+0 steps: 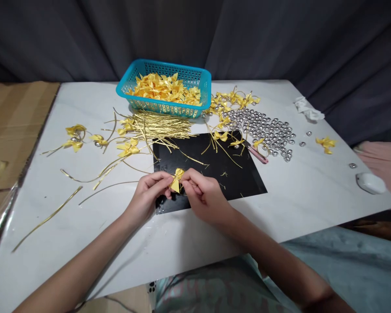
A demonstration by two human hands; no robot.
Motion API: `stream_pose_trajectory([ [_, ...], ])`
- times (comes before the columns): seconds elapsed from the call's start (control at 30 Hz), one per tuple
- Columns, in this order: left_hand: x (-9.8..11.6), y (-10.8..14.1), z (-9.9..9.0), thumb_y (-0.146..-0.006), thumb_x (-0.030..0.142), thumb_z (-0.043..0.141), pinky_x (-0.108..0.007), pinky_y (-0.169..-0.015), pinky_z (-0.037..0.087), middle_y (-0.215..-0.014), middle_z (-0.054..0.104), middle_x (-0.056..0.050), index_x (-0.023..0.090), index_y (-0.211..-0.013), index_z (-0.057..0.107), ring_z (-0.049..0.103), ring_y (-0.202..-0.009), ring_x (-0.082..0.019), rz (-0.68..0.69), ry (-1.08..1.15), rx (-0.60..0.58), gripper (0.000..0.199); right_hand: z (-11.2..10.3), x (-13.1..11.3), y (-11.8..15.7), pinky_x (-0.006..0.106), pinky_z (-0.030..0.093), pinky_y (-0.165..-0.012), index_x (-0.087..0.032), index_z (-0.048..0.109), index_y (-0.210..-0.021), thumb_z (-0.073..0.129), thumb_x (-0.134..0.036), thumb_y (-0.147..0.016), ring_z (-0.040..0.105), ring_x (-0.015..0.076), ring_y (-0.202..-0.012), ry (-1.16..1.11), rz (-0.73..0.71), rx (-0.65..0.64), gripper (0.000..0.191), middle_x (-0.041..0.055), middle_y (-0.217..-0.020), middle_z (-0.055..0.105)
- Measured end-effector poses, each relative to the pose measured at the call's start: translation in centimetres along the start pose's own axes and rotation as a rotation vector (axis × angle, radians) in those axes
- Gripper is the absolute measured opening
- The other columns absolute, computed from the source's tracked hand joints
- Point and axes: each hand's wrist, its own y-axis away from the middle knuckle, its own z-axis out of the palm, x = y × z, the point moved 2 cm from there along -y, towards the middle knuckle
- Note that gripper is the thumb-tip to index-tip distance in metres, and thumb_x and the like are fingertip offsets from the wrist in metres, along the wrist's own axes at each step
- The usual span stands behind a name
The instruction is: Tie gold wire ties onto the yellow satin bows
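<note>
A small yellow ribbon bow (177, 180) is pinched between my two hands above a black mat (244, 178). My left hand (153, 189) grips the bow's left side between thumb and fingers. On its other side, my right hand (204, 191) is closed with its fingertips at the bow's edge. A thin gold cord (107, 191) trails across the table toward my left hand. Behind the hands lies a heap of gold twist ties (163, 126). Whatever is tucked inside my curled right fingers is hidden.
At the back stands a blue basket (164, 106) filled with yellow bows. Silver beads (260, 126) are spread to its right, near a pink-handled tool (258, 155). Several finished-looking bows (73, 137) lie left. A white mouse-like object (370, 183) and crumpled tissue (308, 108) sit right.
</note>
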Motion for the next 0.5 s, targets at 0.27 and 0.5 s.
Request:
stream_pose_trajectory([
  [0.27, 0.19, -0.10, 0.31, -0.068, 0.028, 0.069, -0.018, -0.048, 0.042, -0.047, 0.050, 0.004, 0.015, -0.058, 0.064, 0.045, -0.045, -0.007, -0.029, 0.023, 0.014, 0.017, -0.33, -0.12, -0.10, 0.020, 0.021, -0.046, -0.018, 0.044, -0.076, 0.036, -0.014, -0.087, 0.022, 0.0069, -0.042, 0.029, -0.003, -0.043, 0.014, -0.0088, -0.050, 0.023],
  [0.5, 0.44, 0.02, 0.38, -0.067, 0.027, 0.070, -0.016, -0.047, 0.043, -0.050, 0.054, 0.003, 0.015, -0.059, 0.065, 0.045, -0.045, -0.006, -0.023, 0.050, 0.025, 0.016, -0.14, -0.14, 0.18, 0.019, 0.023, -0.047, -0.017, 0.045, -0.078, 0.039, -0.015, -0.088, 0.023, 0.0059, -0.043, -0.033, -0.021, 0.022, 0.012, -0.0089, -0.052, 0.023],
])
